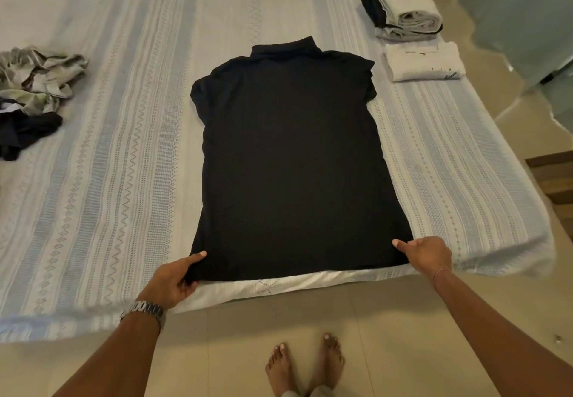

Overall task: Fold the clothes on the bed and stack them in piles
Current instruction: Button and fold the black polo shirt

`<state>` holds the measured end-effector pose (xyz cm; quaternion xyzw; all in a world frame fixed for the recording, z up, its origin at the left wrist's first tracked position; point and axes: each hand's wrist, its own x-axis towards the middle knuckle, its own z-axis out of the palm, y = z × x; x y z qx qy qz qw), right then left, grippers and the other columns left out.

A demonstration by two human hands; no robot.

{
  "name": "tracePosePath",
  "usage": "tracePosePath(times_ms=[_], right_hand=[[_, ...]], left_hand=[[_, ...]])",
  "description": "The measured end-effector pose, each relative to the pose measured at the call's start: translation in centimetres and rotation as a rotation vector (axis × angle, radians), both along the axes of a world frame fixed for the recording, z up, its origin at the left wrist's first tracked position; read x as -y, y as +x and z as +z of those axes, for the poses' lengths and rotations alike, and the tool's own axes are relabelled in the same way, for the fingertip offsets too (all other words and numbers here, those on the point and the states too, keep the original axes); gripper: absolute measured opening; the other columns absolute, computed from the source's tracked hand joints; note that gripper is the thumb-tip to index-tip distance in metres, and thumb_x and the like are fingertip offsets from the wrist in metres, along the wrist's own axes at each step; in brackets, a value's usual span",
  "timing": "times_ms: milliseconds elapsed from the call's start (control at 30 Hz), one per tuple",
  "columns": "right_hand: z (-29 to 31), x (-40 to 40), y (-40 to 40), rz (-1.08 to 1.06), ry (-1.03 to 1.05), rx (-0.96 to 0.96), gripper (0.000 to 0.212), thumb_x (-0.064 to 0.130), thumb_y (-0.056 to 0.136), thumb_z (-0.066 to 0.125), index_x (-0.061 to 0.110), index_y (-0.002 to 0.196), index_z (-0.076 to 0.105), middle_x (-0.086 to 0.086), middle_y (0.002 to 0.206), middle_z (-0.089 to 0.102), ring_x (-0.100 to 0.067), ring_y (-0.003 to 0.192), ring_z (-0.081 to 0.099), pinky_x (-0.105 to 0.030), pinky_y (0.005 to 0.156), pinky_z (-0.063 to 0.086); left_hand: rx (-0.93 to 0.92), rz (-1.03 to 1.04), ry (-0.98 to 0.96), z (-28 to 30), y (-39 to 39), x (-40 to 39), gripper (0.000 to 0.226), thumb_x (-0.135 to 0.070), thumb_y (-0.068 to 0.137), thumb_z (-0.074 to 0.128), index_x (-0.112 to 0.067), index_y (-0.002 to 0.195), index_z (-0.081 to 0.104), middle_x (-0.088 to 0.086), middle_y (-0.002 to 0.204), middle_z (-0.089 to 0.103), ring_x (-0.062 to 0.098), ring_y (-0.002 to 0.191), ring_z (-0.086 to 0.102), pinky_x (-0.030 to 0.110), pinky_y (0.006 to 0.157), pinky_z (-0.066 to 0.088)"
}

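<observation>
Bare feet (305, 365) stood on the floor tiles by the bed's near edge. Just above them, both hands held the hem of the black shirt (288, 154): the left hand (173, 278) had its fingers curled round the near-left hem corner, thumb on top, and the right hand (426, 255) pinched the near-right corner. The shirt lay flat, back up, collar toward the far edge, hem at the near edge of the bed (108, 179).

Two risks stood out. A tug toward the person could have dragged the hem off the edge and bunched the sheet beneath. The sleeves looked tucked or rumpled at the shoulders, so a fold made now would probably have trapped creases.

Folded piles (409, 12) sat at the far-right corner, and unfolded clothes (37, 86) at the left edge.
</observation>
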<state>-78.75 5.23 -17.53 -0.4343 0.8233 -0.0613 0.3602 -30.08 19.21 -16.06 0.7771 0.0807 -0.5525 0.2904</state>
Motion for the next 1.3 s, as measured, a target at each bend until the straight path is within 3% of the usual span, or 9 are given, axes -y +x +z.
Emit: tracePosePath(times_ms=[167,467,567,633,733,933,1067,1200,1300], right_hand=[[1.7,-0.1,-1.8,-0.069,-0.018,0.256,0.033,0.031,0.089,0.078,0.0,0.08,0.073,-0.004,0.088,0.069,-0.022,0.102,0.061,-0.036,0.098,0.043],[1.4,-0.4,-2.4,-0.063,-0.174,0.081,0.025,0.034,0.089,0.077,0.013,0.076,0.07,-0.002,0.082,0.071,-0.027,0.092,0.066,-0.034,0.086,0.048],[1.4,-0.4,-2.1,-0.07,-0.232,0.118,0.022,0.032,0.089,0.078,0.016,0.077,0.07,0.001,0.088,0.072,-0.022,0.092,0.066,-0.04,0.092,0.052],[1.5,-0.5,-2.2,-0.056,-0.245,0.151,0.022,0.032,0.09,0.077,0.016,0.077,0.069,0.001,0.087,0.073,-0.02,0.089,0.067,-0.038,0.086,0.053],[2.1,-0.6,-2.4,-0.044,-0.251,0.202,0.022,0.031,0.09,0.077,0.014,0.079,0.07,0.002,0.083,0.073,-0.015,0.085,0.067,-0.027,0.071,0.047],[2.1,-0.7,-3.1,-0.075,-0.217,0.327,0.014,0.035,0.086,0.081,0.02,0.086,0.08,0.007,0.09,0.077,-0.009,0.093,0.069,-0.031,0.09,0.051],[2.2,-0.2,-3.8,-0.093,-0.146,0.397,0.02,0.027,0.093,0.074,0.009,0.086,0.076,-0.007,0.089,0.076,-0.022,0.09,0.071,-0.037,0.081,0.059],[2.9,0.2,-3.5,-0.019,-0.134,0.37,0.032,0.019,0.104,0.057,-0.001,0.078,0.055,-0.016,0.086,0.064,-0.03,0.085,0.067,-0.04,0.071,0.06],[3.1,0.8,-3.5,-0.013,-0.145,0.341,0.031,0.018,0.106,0.051,0.003,0.079,0.049,-0.016,0.085,0.055,-0.026,0.081,0.06,-0.043,0.072,0.059]], left_hand=[[-0.104,0.01,0.035,1.0,-0.2,-0.1,0.038,-0.023,0.073,0.085,-0.008,0.093,0.057,0.005,0.063,0.062,0.014,0.054,0.05,0.017,0.035,0.043],[-0.017,-0.138,-0.072,1.0,0.3,-0.2,0.044,-0.025,0.074,0.087,-0.007,0.099,0.056,0.009,0.082,0.054,0.012,0.053,0.033,0.021,0.039,0.032],[0.05,-0.187,-0.235,1.0,-0.3,0.1,0.034,-0.027,0.077,0.083,-0.004,0.091,0.062,0.009,0.078,0.054,0.014,0.062,0.044,0.026,0.054,0.037],[0.085,-0.255,-0.296,1.1,-0.6,0.3,0.038,-0.032,0.085,0.078,0.002,0.1,0.07,0.01,0.098,0.071,0.02,0.088,0.064,0.031,0.075,0.048],[0.067,-0.323,-0.316,0.9,-0.6,0.4,0.044,-0.036,0.091,0.073,-0.003,0.12,0.07,0.007,0.12,0.072,0.023,0.118,0.062,0.041,0.104,0.047],[0.128,-0.424,-0.245,0.0,-0.7,0.5,0.038,-0.04,0.09,0.073,-0.002,0.097,0.077,0.019,0.098,0.073,0.03,0.094,0.06,0.04,0.084,0.047],[0.161,-0.319,-0.229,-0.6,0.2,-0.1,0.048,-0.035,0.079,0.083,0.008,0.1,0.073,0.024,0.096,0.071,0.032,0.086,0.057,0.041,0.076,0.048],[0.132,-0.234,-0.233,-0.5,1.2,-1.4,0.031,-0.015,0.085,0.079,0.009,0.103,0.071,0.025,0.11,0.071,0.037,0.109,0.065,0.049,0.103,0.051],[0.108,-0.159,-0.223,-0.3,1.3,-2.2,0.027,-0.006,0.085,0.077,0.01,0.105,0.069,0.025,0.113,0.07,0.038,0.109,0.065,0.047,0.104,0.05]])
